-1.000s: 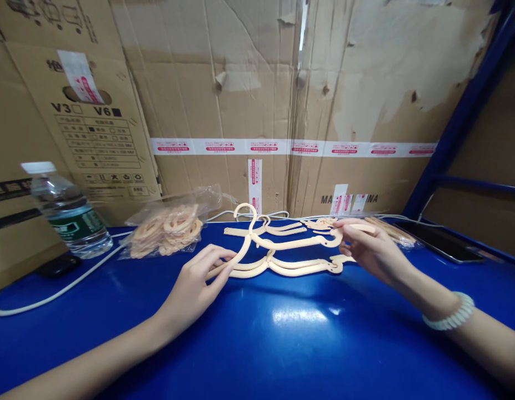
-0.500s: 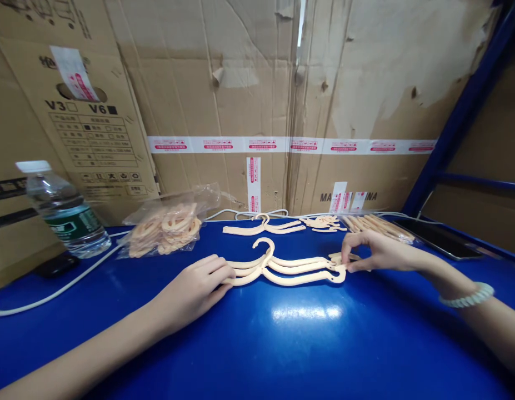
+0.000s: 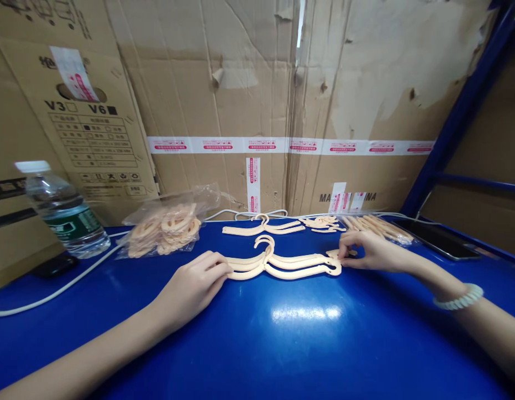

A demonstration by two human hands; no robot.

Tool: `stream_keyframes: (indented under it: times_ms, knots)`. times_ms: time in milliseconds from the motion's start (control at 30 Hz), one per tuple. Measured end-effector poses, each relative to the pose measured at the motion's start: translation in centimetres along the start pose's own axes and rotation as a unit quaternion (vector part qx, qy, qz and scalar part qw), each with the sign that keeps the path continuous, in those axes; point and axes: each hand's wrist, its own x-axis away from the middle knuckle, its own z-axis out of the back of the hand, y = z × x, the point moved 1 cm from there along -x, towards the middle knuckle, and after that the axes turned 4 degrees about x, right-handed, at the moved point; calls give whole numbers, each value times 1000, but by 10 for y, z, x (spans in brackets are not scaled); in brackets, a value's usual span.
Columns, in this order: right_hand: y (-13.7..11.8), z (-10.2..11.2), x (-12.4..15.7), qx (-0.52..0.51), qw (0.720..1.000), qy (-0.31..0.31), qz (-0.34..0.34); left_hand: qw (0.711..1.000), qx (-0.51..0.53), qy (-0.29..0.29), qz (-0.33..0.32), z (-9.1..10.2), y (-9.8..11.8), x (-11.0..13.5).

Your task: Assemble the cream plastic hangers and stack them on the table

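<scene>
- We see the front hangers (image 3: 296,273) bunched on the blue table (image 3: 257,339), between the two hands.
- The left hand (image 3: 196,282) has its fingers and thumb pinched on their left ends.
- The right hand (image 3: 368,251) pinches a curvy end piece (image 3: 336,271) at their right side.
- We think the bunching looks mostly done, as the hooks nearly line up.
- We cannot tell if the left ends have curvy pieces too, because the hand hides them.
- The back hangers (image 3: 240,230) lie apart, and we see no curvy ends there, so those may be left.
- Loose small pieces (image 3: 321,223) lie near them, not joined on.
</scene>
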Motion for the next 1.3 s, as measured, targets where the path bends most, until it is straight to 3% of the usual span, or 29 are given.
stream_keyframes:
  times_ms: [200, 667, 1000, 1300]
  knots:
    - [5, 1, -1, 31, 999, 22, -6, 1000, 3, 9, 0, -1, -1, -1]
    - [-5, 0, 2, -31, 999, -30, 0, 1000, -2, 29, -6, 1, 5, -2]
    - [-1, -3, -2, -14, 984, 170, -55, 999, -17, 49, -10, 2, 9, 0]
    - [10, -5, -1, -118, 944, 281, -124, 993, 0, 116, -8, 8, 9, 0]
